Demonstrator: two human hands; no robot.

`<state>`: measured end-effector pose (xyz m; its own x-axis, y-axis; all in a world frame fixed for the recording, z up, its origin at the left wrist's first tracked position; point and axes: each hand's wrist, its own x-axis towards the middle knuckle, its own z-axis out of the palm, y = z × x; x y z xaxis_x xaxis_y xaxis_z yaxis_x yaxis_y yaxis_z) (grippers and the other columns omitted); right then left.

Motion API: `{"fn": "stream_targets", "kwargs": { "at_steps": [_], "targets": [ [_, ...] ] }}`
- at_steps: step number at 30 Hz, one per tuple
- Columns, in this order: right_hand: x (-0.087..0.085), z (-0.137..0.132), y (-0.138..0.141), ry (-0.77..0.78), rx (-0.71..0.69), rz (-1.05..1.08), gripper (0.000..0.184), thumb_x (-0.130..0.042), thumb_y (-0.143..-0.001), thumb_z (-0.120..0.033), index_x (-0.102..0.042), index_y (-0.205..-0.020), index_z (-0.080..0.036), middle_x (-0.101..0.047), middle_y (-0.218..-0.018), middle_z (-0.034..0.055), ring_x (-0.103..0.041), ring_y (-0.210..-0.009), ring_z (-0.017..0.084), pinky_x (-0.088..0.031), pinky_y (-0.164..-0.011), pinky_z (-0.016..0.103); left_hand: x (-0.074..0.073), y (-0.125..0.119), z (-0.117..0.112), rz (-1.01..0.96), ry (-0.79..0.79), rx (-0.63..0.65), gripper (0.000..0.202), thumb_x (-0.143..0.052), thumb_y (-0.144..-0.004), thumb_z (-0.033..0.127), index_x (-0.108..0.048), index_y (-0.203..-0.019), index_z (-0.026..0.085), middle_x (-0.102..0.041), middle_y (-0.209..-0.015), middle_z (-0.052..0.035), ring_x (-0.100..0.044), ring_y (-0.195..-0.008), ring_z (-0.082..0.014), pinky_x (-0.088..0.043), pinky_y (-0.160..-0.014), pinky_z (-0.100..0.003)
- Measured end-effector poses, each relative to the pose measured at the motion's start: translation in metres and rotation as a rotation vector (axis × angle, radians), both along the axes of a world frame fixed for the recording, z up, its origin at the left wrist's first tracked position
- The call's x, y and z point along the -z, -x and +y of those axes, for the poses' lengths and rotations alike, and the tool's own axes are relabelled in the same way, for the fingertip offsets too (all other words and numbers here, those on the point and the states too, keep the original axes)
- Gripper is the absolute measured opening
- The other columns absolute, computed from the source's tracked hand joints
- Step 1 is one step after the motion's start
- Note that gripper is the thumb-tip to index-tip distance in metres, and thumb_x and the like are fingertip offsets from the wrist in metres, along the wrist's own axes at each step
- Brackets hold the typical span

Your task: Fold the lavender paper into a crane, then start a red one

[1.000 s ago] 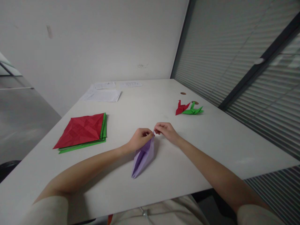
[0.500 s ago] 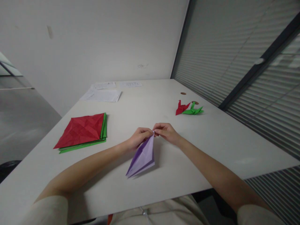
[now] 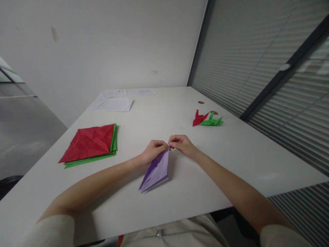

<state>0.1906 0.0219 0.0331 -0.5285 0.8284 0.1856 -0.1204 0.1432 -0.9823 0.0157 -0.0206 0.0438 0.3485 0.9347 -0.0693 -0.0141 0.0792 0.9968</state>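
Your left hand (image 3: 155,151) and right hand (image 3: 182,144) pinched the far tip of the pointed, folded lilac paper (image 3: 159,169) over the white tabletop (image 3: 200,192). Creased red-and-green paper squares (image 3: 92,142) lay left; 2 red and green folded-paper birds (image 3: 212,121) sat beyond your right hand.

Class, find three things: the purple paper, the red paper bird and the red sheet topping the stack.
Purple paper (image 3: 161,168): head view, on its lighter face.
Red paper bird (image 3: 198,120): head view, on its body.
Red sheet (image 3: 90,142): head view, near its middle.
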Motion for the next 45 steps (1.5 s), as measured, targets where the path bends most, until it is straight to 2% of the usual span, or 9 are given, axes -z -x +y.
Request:
{"fn": "stream_targets", "kwargs": {
  "at_steps": [4, 12, 17, 23, 28, 33, 36, 41, 45],
  "targets": [
    [-0.002, 0.001, 0.001, -0.007, 0.053, -0.056, 0.017, -0.072, -0.068, -0.031, -0.065, -0.067, -0.016, -0.06, -0.059, -0.0012, -0.049, -0.057, 0.01, -0.038, -0.058, 0.026, 0.002, -0.001, 0.001, 0.082, -0.112, -0.052, 0.027, -0.063, -0.071, 0.038, -0.067, -0.07, 0.011, -0.056, -0.059, 0.001, -0.043, -0.051, -0.0074, -0.029, -0.05, -0.021],
    [-0.001, 0.001, 0.005, 0.007, 0.119, -0.101, 0.019, -0.07, -0.066, -0.034, -0.064, -0.066, -0.016, -0.058, -0.057, -0.0018, -0.047, -0.054, 0.01, -0.037, -0.055, 0.025, 0.005, -0.001, 0.003, 0.155, -0.22, -0.075, 0.028, -0.06, -0.073, 0.038, -0.065, -0.069, 0.011, -0.056, -0.059, 0.0007, -0.045, -0.054, -0.0089, -0.032, -0.052, -0.021],
    [0.002, 0.003, 0.003, 0.083, 0.147, -0.047, 0.021, -0.065, -0.071, -0.037, -0.065, -0.07, -0.016, -0.061, -0.063, 0.0001, -0.051, -0.057, 0.01, -0.038, -0.057, 0.025, 0.006, -0.001, 0.004, 0.169, -0.246, -0.095, 0.027, -0.059, -0.073, 0.037, -0.066, -0.069, 0.011, -0.056, -0.059, 0.0003, -0.045, -0.055, -0.0091, -0.032, -0.052, -0.021],
    [-0.003, -0.001, 0.003, -0.003, 0.084, -0.122, 0.018, -0.071, -0.068, -0.033, -0.064, -0.067, -0.016, -0.06, -0.061, -0.0013, -0.049, -0.057, 0.01, -0.037, -0.058, 0.025, 0.008, 0.0, 0.004, 0.189, -0.236, -0.097, 0.032, -0.06, -0.075, 0.041, -0.066, -0.069, 0.01, -0.053, -0.057, 0.0009, -0.042, -0.052, -0.0083, -0.03, -0.049, -0.021],
    [-0.005, -0.002, 0.004, -0.037, 0.095, -0.129, 0.018, -0.071, -0.068, -0.032, -0.064, -0.067, -0.016, -0.058, -0.06, -0.0016, -0.05, -0.058, 0.01, -0.039, -0.059, 0.026, 0.011, 0.0, 0.005, 0.182, -0.234, -0.089, 0.036, -0.061, -0.076, 0.045, -0.067, -0.069, 0.01, -0.054, -0.058, -0.0003, -0.043, -0.054, -0.0086, -0.031, -0.049, -0.021],
    [-0.004, 0.002, 0.003, -0.033, 0.156, -0.101, 0.019, -0.07, -0.068, -0.033, -0.062, -0.066, -0.016, -0.056, -0.057, -0.0029, -0.048, -0.055, 0.009, -0.038, -0.057, 0.026, 0.012, 0.001, 0.007, 0.121, -0.18, -0.04, 0.043, -0.061, -0.076, 0.051, -0.07, -0.08, 0.009, -0.06, -0.064, -0.0018, -0.047, -0.056, -0.0096, -0.034, -0.052, -0.022],
    [-0.003, 0.004, 0.003, -0.048, 0.194, -0.086, 0.02, -0.07, -0.068, -0.033, -0.061, -0.066, -0.016, -0.054, -0.056, -0.0038, -0.046, -0.053, 0.009, -0.038, -0.055, 0.025, 0.013, 0.001, 0.007, 0.095, -0.161, -0.024, 0.043, -0.063, -0.074, 0.052, -0.069, -0.078, 0.009, -0.059, -0.063, -0.0015, -0.048, -0.055, -0.0097, -0.035, -0.052, -0.022],
    [0.0, 0.003, 0.004, -0.018, 0.14, -0.104, 0.024, -0.07, -0.069, -0.038, -0.062, -0.07, -0.016, -0.056, -0.058, -0.0031, -0.048, -0.054, 0.009, -0.038, -0.054, 0.024, 0.015, 0.002, 0.008, 0.127, -0.204, -0.074, 0.041, -0.062, -0.077, 0.05, -0.069, -0.073, 0.01, -0.06, -0.061, -0.0017, -0.048, -0.054, -0.0097, -0.036, -0.051, -0.022],
    [0.003, 0.007, 0.002, -0.055, 0.117, -0.177, 0.03, -0.072, -0.068, -0.044, -0.063, -0.07, -0.016, -0.058, -0.06, -0.0021, -0.049, -0.054, 0.01, -0.038, -0.055, 0.025, 0.021, 0.004, 0.013, 0.188, -0.268, -0.056, 0.04, -0.056, -0.084, 0.047, -0.07, -0.087, 0.01, -0.067, -0.076, -0.0061, -0.057, -0.064, -0.0135, -0.044, -0.058, -0.025]
  ]
}}
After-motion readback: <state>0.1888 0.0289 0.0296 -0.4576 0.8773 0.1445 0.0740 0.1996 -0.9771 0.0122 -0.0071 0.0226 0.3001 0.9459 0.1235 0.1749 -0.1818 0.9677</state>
